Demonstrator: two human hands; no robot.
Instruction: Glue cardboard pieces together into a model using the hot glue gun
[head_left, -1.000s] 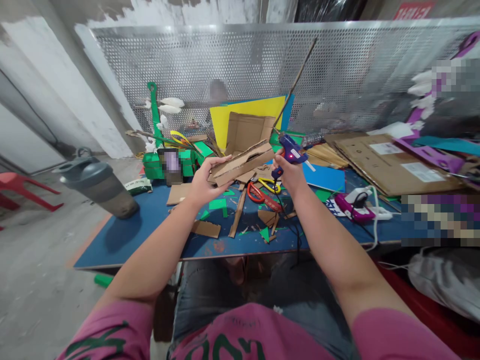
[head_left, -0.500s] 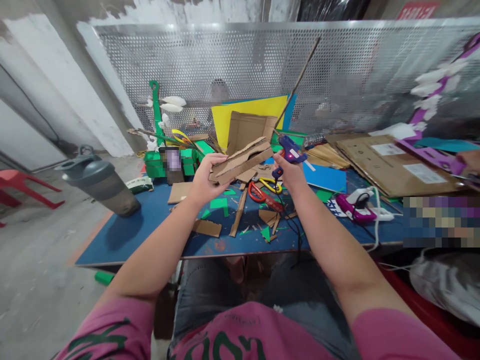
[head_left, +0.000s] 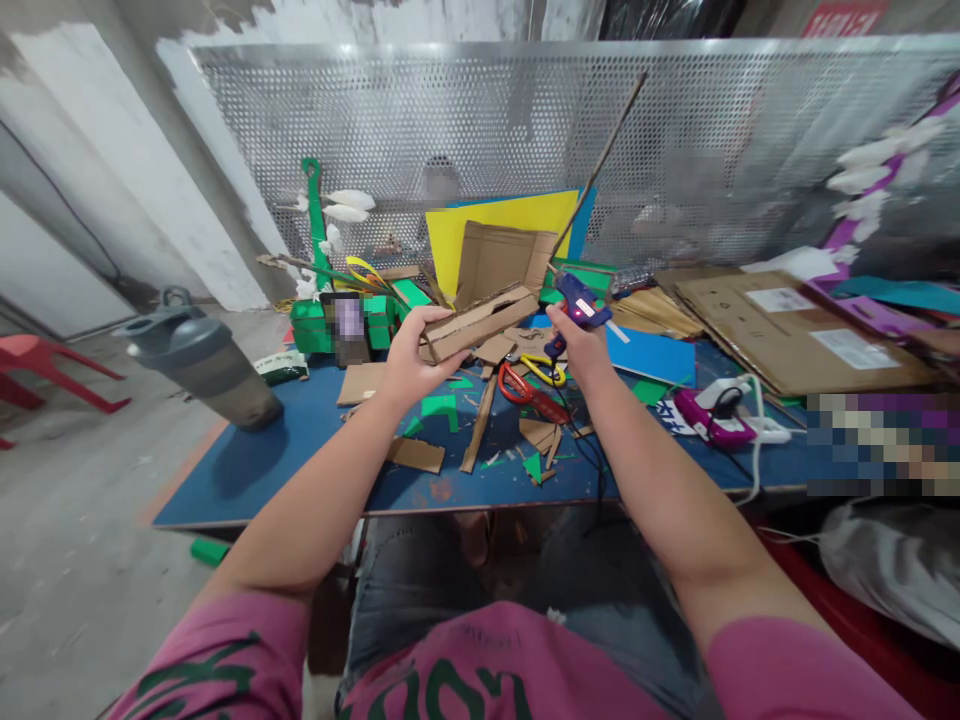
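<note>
Cardboard piece (head_left: 480, 325), one: long, narrow, folded, slit along its upper face; held tilted above the middle of the counter (head_left: 270, 490), right end raised.
Left hand (head_left: 415, 352): grip closed on the piece's left end.
Right hand (head_left: 581, 340): grip wrapped round the handle of a blue glue gun (head_left: 579, 300), small light lit, nozzle near the piece's right end; contact cannot be told.
Beneath: red handles (head_left: 516, 384) and yellow handles (head_left: 553, 372); cardboard strip (head_left: 480, 425); green scraps (head_left: 440, 408).
Behind: upright brown panel (head_left: 499, 262) before a yellow sheet (head_left: 444, 245); slanting stick (head_left: 606, 155).
Right: blue sheet (head_left: 656, 360); purple power strip (head_left: 705, 418); flattened carton (head_left: 757, 345), two white labels.
Left: green construction (head_left: 306, 328); grey-lidded bottle (head_left: 214, 365).
Rear: perforated metal screen (head_left: 375, 110).
</note>
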